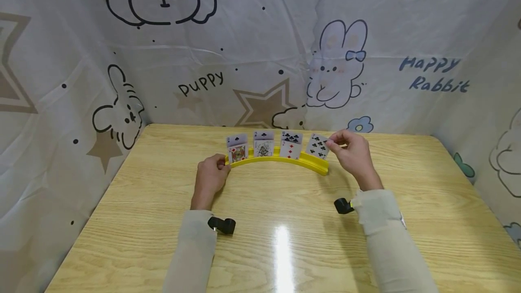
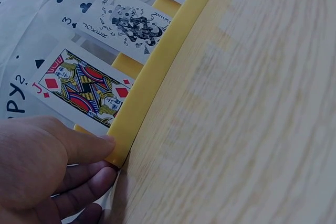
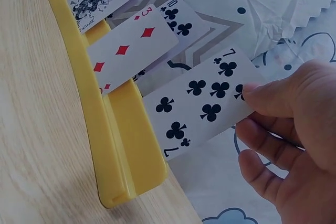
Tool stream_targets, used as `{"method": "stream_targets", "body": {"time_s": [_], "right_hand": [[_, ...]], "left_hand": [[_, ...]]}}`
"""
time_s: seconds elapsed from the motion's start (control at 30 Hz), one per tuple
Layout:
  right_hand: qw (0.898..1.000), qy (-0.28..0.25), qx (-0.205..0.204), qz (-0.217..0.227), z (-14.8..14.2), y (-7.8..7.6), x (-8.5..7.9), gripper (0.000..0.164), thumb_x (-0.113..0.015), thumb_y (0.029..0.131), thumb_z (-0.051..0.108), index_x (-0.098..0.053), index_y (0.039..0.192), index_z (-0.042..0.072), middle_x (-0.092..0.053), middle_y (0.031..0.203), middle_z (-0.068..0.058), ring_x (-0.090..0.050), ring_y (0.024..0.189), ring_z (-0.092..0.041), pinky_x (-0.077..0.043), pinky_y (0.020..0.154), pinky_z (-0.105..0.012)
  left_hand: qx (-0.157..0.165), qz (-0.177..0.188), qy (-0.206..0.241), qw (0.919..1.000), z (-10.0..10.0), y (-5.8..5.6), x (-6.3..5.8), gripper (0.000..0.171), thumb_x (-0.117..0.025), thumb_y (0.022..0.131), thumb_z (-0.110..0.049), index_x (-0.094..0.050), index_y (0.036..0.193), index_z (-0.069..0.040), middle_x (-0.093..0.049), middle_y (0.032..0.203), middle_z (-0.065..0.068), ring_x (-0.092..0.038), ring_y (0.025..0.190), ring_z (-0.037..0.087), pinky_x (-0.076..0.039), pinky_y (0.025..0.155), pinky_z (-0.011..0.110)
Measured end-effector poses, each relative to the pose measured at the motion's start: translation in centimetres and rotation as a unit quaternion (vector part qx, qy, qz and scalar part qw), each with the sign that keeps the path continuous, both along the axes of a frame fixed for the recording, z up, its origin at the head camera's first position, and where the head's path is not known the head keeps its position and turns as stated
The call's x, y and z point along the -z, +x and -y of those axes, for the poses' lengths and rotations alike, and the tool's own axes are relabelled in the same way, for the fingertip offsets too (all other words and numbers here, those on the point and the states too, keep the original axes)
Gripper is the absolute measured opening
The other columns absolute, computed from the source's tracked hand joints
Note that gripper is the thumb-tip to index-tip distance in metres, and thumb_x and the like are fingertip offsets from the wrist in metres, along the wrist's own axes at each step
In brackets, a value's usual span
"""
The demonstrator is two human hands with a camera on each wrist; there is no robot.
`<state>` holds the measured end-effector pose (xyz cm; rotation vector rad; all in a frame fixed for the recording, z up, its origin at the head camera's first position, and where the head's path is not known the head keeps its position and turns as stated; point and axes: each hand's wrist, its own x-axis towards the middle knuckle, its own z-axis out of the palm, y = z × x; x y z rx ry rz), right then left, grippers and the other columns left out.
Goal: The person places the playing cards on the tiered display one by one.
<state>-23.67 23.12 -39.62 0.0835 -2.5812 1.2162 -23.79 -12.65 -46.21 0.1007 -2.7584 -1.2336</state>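
A curved yellow card holder stands on the table. My left hand grips its left end, thumb on the front face and fingers curled below. At the right end, my right hand pinches the seven of clubs by its upper right edge. The card tilts, its lower edge at the holder's back row; whether it sits in the slot I cannot tell. In the front row stand a jack of diamonds, a joker and a three of diamonds.
Behind the front cards rise a two of spades, a three of clubs and a ten of clubs. The wooden table ends at a printed cloth behind. Each wrist carries a small black camera.
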Motion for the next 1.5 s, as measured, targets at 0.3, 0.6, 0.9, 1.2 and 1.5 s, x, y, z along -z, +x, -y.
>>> {"method": "stream_targets", "body": {"time_s": [0.3,0.6,0.9,1.2,1.5], "right_hand": [[1.0,0.01,-0.003,0.023,-0.6,0.3,0.5,0.012,-0.067,0.098,0.015,-0.067,0.098,0.003,-0.066,0.099,-0.012,-0.059,0.091,-0.026,-0.05,0.082,-0.042],[0.999,0.019,-0.015,0.03,-1.0,0.7,0.6,0.014,-0.072,0.094,0.011,-0.066,0.102,0.001,-0.067,0.1,-0.013,-0.061,0.092,-0.028,-0.052,0.08,-0.043],[0.997,0.047,-0.026,0.058,-2.4,1.7,-0.2,0.022,-0.075,0.092,0.017,-0.066,0.106,0.003,-0.067,0.1,-0.012,-0.061,0.093,-0.028,-0.051,0.078,-0.042],[0.992,0.091,-0.041,0.074,-4.7,4.0,-0.7,0.026,-0.072,0.095,0.022,-0.068,0.109,0.001,-0.067,0.102,-0.013,-0.061,0.093,-0.029,-0.052,0.078,-0.043],[0.985,0.131,-0.063,0.094,-7.2,6.5,-0.4,0.031,-0.072,0.095,0.021,-0.067,0.114,-0.003,-0.068,0.098,-0.01,-0.064,0.091,-0.031,-0.051,0.076,-0.042]], "left_hand": [[0.007,0.0,0.001,1.0,-0.4,0.1,-0.1,0.03,-0.071,0.092,-0.009,-0.069,0.12,0.001,-0.071,0.102,0.014,-0.066,0.094,0.026,-0.054,0.082,0.041],[0.006,0.004,-0.004,1.0,-0.6,0.1,0.0,0.031,-0.072,0.093,-0.01,-0.069,0.122,0.001,-0.071,0.104,0.015,-0.066,0.095,0.026,-0.053,0.083,0.042],[0.003,0.02,-0.01,0.9997,-0.3,0.1,0.1,0.033,-0.071,0.094,-0.013,-0.067,0.125,-0.001,-0.07,0.107,0.015,-0.065,0.099,0.027,-0.053,0.084,0.042],[0.004,0.016,-0.012,0.9998,0.0,0.1,-0.1,0.033,-0.07,0.094,-0.012,-0.067,0.124,0.001,-0.07,0.107,0.016,-0.065,0.099,0.028,-0.052,0.085,0.043],[0.003,0.022,-0.003,0.9997,-0.1,0.1,-0.3,0.034,-0.07,0.094,-0.012,-0.066,0.126,0.001,-0.069,0.108,0.017,-0.064,0.1,0.028,-0.052,0.086,0.043]]}}
